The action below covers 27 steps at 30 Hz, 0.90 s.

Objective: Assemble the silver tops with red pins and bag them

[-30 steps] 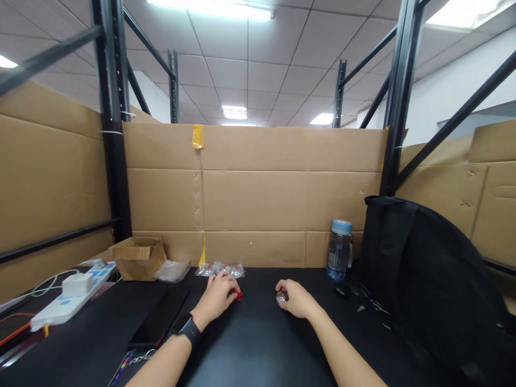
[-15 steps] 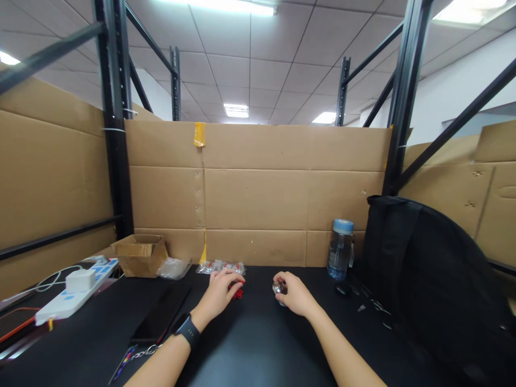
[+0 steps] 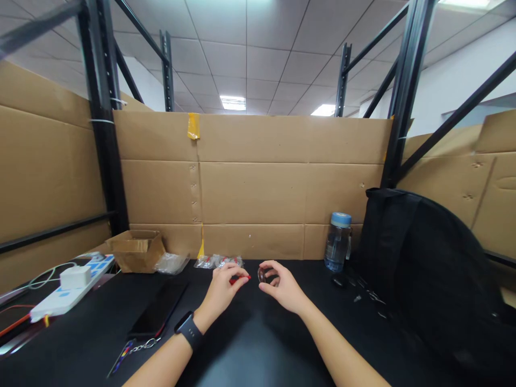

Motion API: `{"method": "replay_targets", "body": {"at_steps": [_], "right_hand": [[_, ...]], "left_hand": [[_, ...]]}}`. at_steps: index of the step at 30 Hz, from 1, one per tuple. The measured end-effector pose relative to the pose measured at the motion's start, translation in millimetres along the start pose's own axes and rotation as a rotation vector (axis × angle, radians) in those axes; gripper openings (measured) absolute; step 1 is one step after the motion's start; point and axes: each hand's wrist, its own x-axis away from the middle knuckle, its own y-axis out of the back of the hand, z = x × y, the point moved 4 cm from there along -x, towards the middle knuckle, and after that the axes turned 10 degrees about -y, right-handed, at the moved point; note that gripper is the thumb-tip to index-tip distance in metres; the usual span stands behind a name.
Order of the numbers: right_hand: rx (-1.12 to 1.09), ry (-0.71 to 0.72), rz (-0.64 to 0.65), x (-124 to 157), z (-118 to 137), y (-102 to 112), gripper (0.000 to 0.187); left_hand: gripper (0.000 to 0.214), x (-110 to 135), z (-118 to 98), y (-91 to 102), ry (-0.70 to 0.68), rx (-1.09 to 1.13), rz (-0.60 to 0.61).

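Observation:
My left hand (image 3: 226, 287), with a dark watch (image 3: 188, 329) on the wrist, pinches a small red piece (image 3: 248, 278); most of it is hidden behind the fingers, so its kind does not show. Facing it across a narrow gap, my right hand (image 3: 282, 287) grips a small round, shiny, see-through-looking object (image 3: 262, 275) by its edges between thumb and fingers. The two held things are close together but apart, above the black tabletop (image 3: 250, 349). Behind my left hand lie clear plastic packets (image 3: 217, 262) with red and silvery contents.
Left are a phone (image 3: 159, 312) with a keychain (image 3: 141, 346), a white power strip (image 3: 72, 290), an open cardboard box (image 3: 137, 252) and a plastic bag (image 3: 171, 263). Right are a water bottle (image 3: 337, 242), a black mouse-like object (image 3: 338, 280) and a black bag (image 3: 427, 279). Cardboard walls (image 3: 250, 188) enclose the back.
My hands have come closer together. The red piece is lifted in my left hand, and the round object has moved left in my right hand. The view has tilted down slightly.

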Motion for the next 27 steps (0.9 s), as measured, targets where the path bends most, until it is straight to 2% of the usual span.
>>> {"method": "replay_targets", "body": {"at_steps": [5,11,16,27], "right_hand": [[-0.134,0.014,0.024,2.3,6.9,-8.2,0.045],[-0.226,0.026,0.038,8.4,19.1,-16.2,0.049],[-0.227,0.016,0.033,11.1,20.9,-21.5,0.051],[-0.199,0.033,0.001,9.2,14.8,-24.5,0.042]], "left_hand": [[0.017,-2.2,-4.0,3.9,-0.041,0.026,-0.027],[0.014,0.2,-9.7,2.4,-0.058,-0.059,-0.067],[0.013,3.4,-11.6,-1.8,-0.038,-0.126,-0.066],[0.01,2.8,-24.9,-2.5,-0.104,-0.155,-0.028]]}}
